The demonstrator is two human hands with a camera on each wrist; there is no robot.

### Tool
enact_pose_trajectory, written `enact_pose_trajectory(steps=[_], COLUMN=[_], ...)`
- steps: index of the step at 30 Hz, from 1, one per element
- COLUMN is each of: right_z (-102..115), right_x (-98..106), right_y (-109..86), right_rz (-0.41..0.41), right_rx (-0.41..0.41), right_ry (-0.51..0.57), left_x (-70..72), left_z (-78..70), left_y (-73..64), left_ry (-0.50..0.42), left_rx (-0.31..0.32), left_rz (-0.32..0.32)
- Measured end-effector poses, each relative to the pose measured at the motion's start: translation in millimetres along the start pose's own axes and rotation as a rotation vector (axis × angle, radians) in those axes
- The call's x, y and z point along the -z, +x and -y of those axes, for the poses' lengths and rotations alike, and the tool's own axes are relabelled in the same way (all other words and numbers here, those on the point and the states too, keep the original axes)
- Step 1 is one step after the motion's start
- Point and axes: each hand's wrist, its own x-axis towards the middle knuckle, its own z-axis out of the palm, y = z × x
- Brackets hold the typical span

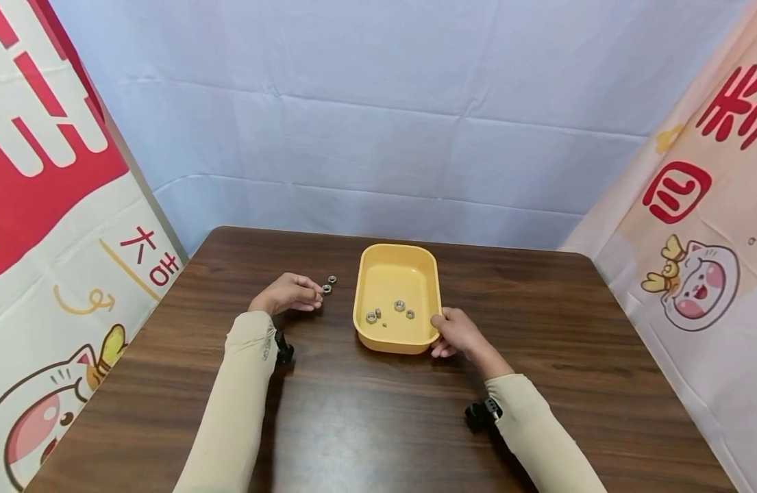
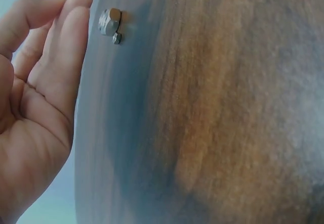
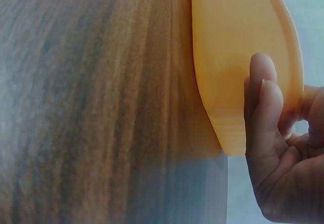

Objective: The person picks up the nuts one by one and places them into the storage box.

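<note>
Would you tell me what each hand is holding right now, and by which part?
The right hand grips the yellow tray by its near right corner rim. The left hand holds nothing; its fingers sit beside two nuts on the table.

A dark wooden table [image 1: 378, 424] stands before a blue backdrop [image 1: 378, 116] (cartoon-cat banners [image 1: 692, 226] at both sides).

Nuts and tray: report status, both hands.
Left hand open beside two loose nuts, not gripping. Right hand holds yellow tray rim. Several nuts in tray. Nothing in the way.
</note>
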Motion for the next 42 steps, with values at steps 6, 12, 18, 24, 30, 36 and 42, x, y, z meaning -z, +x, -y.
enact_pose_trajectory(steps=[6, 12, 18, 24, 30, 36, 42], right_z=[-1, -2, -4, -3, -2, -3, -4], right_x=[1, 2, 2, 1, 1, 2, 1], right_y=[0.4, 0.5, 1.0, 0.9, 1.8, 2.6, 2.2], right_rz=[0.000, 0.000, 0.002, 0.003, -0.003, -0.002, -0.002], right_rx=[-0.001, 0.005, -0.008, -0.003, 0.004, 0.005, 0.004], right_ry=[-0.010, -0.017, -0.006, -0.004, -0.012, -0.013, -0.009], left_x=[-4.8, -11.5, -23.9, -34.0, -42.2, -53.0, -63.4], left_z=[-2.4, -4.2, -12.8, -24.0, -32.8, -39.9, -45.8], left_y=[1.6, 1.8, 2.7, 3.0, 3.9, 7.7, 11.3], left_ry=[-0.028, -0.038, -0.003, -0.011, -0.003, 0.004, 0.018], left_rx=[0.008, 0.007, -0.009, 0.009, -0.016, -0.046, -0.051], left_rz=[0.012, 0.006, 0.017, -0.026, -0.029, -0.020, -0.019])
